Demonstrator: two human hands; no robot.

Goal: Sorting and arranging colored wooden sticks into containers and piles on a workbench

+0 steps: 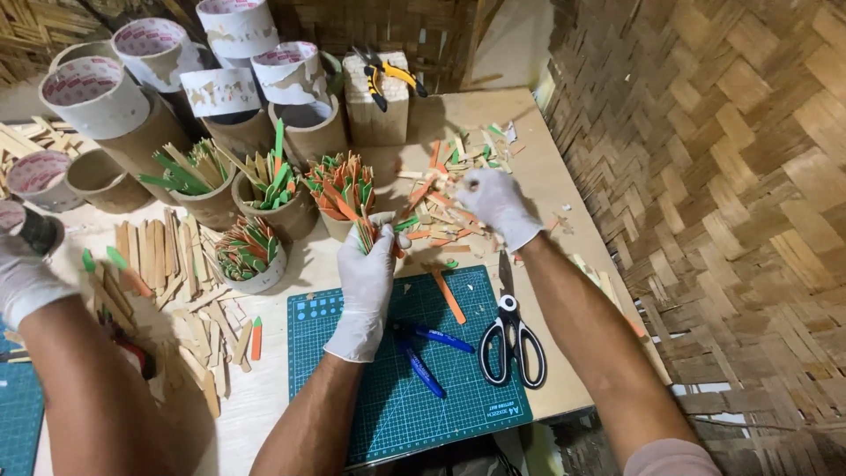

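My left hand [366,273] wears a white glove. Its forearm rises bare from the lower edge of the view toward the green cutting mat [397,397] and crosses above it. The fingers are curled shut in a grip, knuckles upward, at the far edge of the mat. My right hand [495,204], also in a white glove, is beyond the mat's far right corner. Its fingers are bent inward, back of hand up. The right forearm extends bare from the lower right.

Bare cutting mat [388,414] below the hands; scissors [511,339], blue pens [432,353], stick-filled tubes [273,189] crowding round.
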